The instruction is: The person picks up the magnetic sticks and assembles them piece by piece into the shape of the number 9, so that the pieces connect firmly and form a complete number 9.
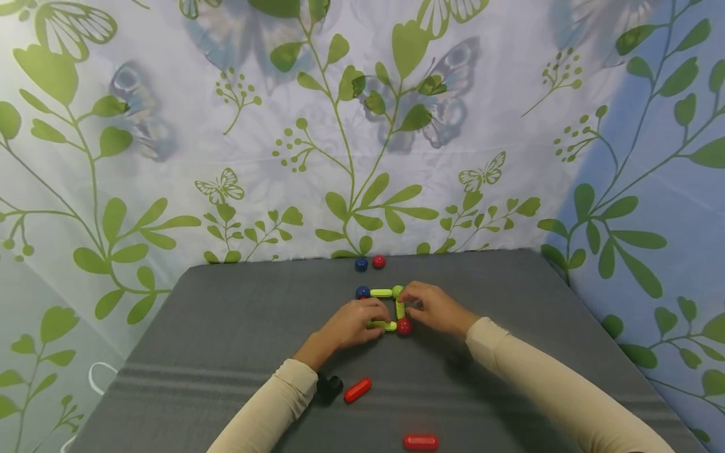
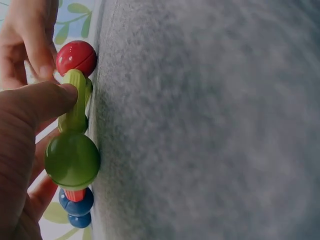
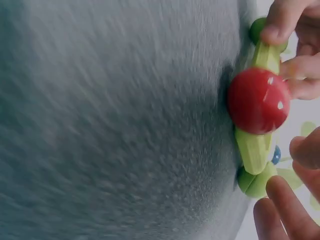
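Balls and sticks form a four-sided shape in the head view: blue ball point(image 1: 362, 292), light green ball point(image 1: 398, 291), red ball point(image 1: 404, 326), joined by yellow-green sticks. My left hand point(image 1: 354, 324) pinches the front stick point(image 2: 75, 112), its thumb on top, between the red ball point(image 2: 76, 58) and a darker green ball point(image 2: 72, 161). That green ball is hidden by the hand in the head view. A red stick point(image 2: 75, 195) shows beyond it. My right hand point(image 1: 438, 308) is at the right side, fingers apart and slightly bent beside the light green ball point(image 3: 257, 181); contact is unclear.
Loose blue point(image 1: 361, 264) and red point(image 1: 379, 262) balls lie at the grey table's back edge. Nearer the front are two red sticks point(image 1: 357, 390) point(image 1: 421, 441) and a black object point(image 1: 330, 389) beside my left sleeve. A patterned curtain point(image 1: 351, 126) hangs behind.
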A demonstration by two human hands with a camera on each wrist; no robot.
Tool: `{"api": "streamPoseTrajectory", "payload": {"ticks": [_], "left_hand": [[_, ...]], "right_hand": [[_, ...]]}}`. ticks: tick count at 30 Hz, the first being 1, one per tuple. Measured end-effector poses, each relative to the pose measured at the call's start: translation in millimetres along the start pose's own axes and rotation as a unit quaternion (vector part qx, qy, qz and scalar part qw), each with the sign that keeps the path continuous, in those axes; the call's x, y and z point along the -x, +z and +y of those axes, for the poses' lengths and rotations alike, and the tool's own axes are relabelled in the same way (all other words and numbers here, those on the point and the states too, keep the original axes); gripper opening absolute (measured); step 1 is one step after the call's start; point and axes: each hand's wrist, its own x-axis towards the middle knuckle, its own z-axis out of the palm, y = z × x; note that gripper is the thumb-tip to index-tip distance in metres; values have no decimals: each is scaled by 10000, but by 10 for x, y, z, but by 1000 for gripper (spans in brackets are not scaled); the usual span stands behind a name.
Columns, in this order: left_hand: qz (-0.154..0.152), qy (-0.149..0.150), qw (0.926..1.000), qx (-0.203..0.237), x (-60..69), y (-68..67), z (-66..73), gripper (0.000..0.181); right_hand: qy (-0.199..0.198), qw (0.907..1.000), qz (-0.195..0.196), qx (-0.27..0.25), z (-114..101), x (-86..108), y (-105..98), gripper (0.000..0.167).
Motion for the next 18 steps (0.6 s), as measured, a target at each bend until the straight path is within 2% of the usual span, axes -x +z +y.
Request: {"api": "streamPoseTrajectory", "payload": {"ticks": [7,12,18], "left_hand": [[14,463,9986,-241,-36,0,29,20],[-44,438,9987,-263,-21,-14,7,19],[-10,455,9987,-210,1,-4,-11,20]], "right_hand": [[-409,9981,-276,370,88,-125,3,30],[-684,9947,-381,662,146,-165,31,32],[-700,9927,-526,827,211,-142,83,31]]}}
